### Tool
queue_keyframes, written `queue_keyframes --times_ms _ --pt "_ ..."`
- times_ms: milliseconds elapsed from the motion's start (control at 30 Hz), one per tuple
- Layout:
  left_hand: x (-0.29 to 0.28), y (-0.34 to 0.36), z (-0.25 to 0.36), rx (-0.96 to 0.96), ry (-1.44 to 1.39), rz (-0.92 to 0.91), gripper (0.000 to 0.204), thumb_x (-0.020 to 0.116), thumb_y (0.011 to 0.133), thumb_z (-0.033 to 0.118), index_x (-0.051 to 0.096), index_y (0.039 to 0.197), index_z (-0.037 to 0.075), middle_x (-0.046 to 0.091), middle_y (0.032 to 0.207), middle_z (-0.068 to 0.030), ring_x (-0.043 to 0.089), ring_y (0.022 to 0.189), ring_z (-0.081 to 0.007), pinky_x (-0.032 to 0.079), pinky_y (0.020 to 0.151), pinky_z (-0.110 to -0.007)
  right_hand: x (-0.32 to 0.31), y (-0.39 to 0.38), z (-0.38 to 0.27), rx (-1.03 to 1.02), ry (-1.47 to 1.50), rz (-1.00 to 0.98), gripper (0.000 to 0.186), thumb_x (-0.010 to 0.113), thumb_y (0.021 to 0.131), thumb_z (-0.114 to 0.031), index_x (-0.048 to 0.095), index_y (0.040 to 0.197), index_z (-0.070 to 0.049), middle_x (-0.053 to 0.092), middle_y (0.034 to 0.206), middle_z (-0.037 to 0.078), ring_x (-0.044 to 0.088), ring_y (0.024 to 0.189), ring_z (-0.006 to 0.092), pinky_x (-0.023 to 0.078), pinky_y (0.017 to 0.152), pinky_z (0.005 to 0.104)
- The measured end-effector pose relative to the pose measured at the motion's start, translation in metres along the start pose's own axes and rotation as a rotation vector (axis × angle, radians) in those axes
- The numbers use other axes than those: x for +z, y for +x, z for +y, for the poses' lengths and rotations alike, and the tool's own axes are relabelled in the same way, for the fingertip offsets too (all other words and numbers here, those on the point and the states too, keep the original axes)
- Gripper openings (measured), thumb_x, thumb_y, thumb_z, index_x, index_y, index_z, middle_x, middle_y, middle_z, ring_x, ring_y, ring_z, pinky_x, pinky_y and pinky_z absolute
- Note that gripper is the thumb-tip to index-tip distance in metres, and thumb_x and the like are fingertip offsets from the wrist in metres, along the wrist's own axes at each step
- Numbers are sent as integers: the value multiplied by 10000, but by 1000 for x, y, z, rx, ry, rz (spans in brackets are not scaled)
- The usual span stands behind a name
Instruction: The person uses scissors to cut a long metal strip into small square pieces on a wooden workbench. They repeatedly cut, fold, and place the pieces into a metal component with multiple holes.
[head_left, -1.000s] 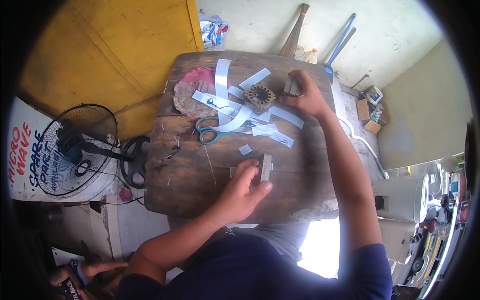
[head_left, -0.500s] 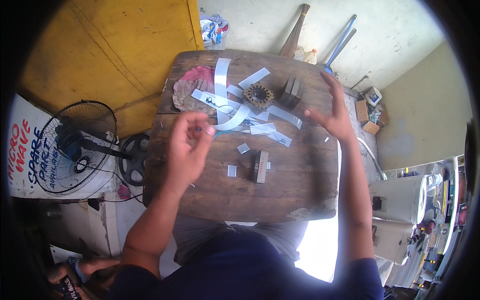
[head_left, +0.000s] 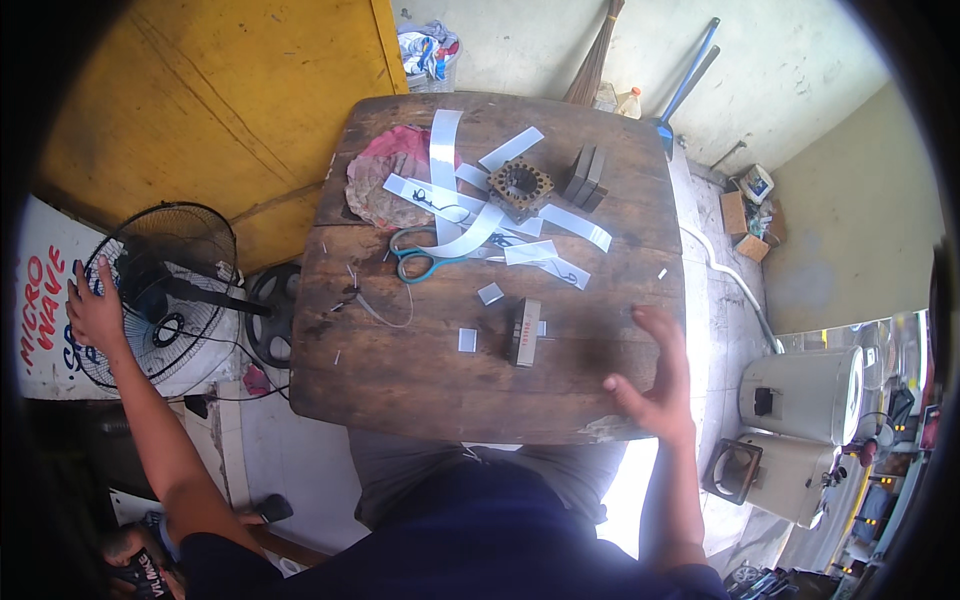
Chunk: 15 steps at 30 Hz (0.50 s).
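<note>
Ok so from my end, left hand (head_left: 97, 315) is spread wide at the fan (head_left: 168, 335), can't tell if it's touching. Right hand (head_left: 655, 388) is wide and empty; the metal block (head_left: 524, 335) sits left of it, apart, on the table (head_left: 420, 390).

Worn wooden tabletop (head_left: 430, 385), glossy strips (head_left: 445, 150)

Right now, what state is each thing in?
Fan: spinning or still, unclear
Left hand: fingers spread, empty, at fan
Right hand: open, empty
White strips: loose, overlapping
Scissors: blades mostly covered by strips
Rag: rumpled
Metal core: among strips
Nearer grey block: unheld
Farther grey blocks: unheld
</note>
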<state>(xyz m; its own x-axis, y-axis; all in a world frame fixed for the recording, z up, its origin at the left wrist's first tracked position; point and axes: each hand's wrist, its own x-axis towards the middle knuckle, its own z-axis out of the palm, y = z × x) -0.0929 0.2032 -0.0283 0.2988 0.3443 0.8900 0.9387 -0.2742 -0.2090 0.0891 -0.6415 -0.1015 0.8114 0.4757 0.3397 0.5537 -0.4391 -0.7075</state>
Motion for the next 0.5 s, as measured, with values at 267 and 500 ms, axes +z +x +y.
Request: queue_keyframes --times_ms 267,500 --pt "38 0 -28 105 -93 111 615 592 968 750 705 1392 319 646 1482 -18 543 1411 -315 342 1167 -606 52 2 -26 16 72 -209 1026 990 732 -364 468 1550 -31 502 1537 233 522 1427 428 462 1177 500" --pt "27 -8 -41 175 -96 156 590 612 973 717 709 1375 296 663 1445 -42 583 1359 -318 382 1143 -567 70 17 -30 34 97 -256 1246 1008 687 -409 310 1653 -45 397 1639 268 399 1530 452 383 1248 516"
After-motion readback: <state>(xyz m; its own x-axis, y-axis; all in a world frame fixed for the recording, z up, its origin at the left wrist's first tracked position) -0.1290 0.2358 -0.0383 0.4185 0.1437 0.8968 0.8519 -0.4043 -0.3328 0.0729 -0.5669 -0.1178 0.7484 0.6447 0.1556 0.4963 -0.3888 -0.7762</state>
